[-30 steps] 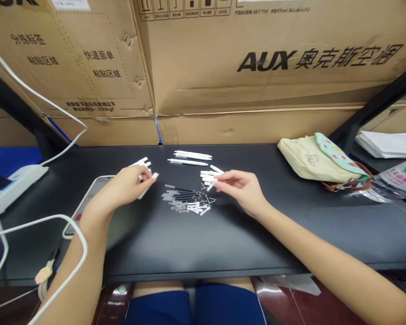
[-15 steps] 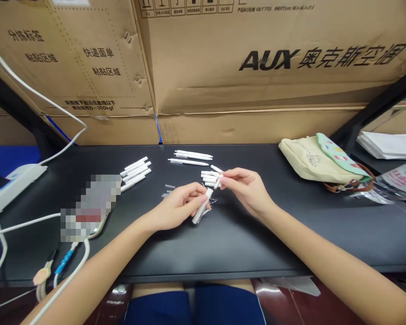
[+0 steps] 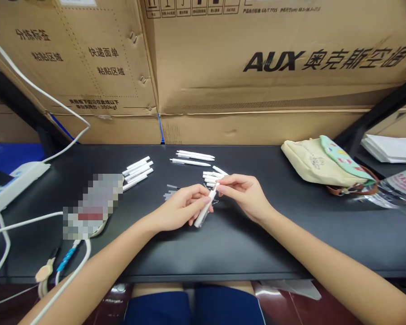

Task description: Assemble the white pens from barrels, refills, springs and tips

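Observation:
My left hand [image 3: 186,205] grips a white pen barrel [image 3: 203,214] that slants up toward the right. At the barrel's upper end, my right hand [image 3: 242,194] pinches a small white piece [image 3: 217,185], and the two parts meet or nearly meet. Behind my fingers lie several short white pen parts [image 3: 209,176]. Farther back are assembled-looking white pens [image 3: 193,161]. Several white barrels [image 3: 138,173] form a group on the left. Thin clear pieces [image 3: 169,195] lie beside my left hand, partly hidden by it.
A phone-like blurred object [image 3: 94,205] with a cable lies on the black table [image 3: 223,253]. A power strip [image 3: 16,185] is at the far left. On the right are a cream pouch [image 3: 307,162] and a plastic bottle [image 3: 404,183]. Cardboard boxes [image 3: 274,95] stand behind.
My right hand has brought the small white piece to the top of the barrel in my left hand. The view has shifted slightly.

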The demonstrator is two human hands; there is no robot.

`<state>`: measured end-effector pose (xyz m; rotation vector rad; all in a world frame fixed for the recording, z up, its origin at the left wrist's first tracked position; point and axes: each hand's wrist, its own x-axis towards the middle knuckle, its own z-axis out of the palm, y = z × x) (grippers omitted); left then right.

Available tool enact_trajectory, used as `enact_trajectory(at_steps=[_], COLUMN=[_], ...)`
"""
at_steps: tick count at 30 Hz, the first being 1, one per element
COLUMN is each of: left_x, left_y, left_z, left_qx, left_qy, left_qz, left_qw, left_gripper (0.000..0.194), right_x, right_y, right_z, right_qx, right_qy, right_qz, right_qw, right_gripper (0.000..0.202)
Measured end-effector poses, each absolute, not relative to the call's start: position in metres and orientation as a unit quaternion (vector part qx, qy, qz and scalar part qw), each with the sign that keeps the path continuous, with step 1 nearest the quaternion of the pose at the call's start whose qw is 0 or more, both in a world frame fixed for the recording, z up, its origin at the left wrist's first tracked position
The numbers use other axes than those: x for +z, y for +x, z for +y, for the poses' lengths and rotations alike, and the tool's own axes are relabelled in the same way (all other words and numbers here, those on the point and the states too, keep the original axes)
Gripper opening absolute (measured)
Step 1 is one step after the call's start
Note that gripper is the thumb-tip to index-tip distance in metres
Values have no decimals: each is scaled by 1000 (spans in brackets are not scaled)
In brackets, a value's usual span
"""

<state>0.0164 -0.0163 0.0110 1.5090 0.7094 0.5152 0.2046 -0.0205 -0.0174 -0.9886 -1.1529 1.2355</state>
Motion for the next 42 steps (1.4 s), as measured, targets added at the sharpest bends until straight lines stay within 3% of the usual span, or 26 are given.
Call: enact_trajectory(at_steps=[6, 13, 31, 37, 42], left_x=[11, 3, 3, 11, 14], left_y=[17, 17, 19, 16, 11], left_z=[-16, -16, -12, -9, -5], left_qx=[231, 258, 276, 326, 401], left_qy=[657, 628, 608, 569, 521], left_qz=[316, 336, 351, 380, 404], left_qw=[644, 652, 656, 652, 636], left_gripper=[27, 31, 32, 30, 26], right_x=[-17, -11, -12, -17, -21], right_y=[205, 208, 206, 208, 212], right_z=[-21, -25, -24, -18, -14], right_qx=[501, 498, 494, 425, 322], right_qy=[-419, -345, -363, -440, -472], right_qz=[-506, -642, -626, -594, -684], right_qw=[564, 471, 482, 522, 452], right_gripper=[16, 16, 21, 22, 14])
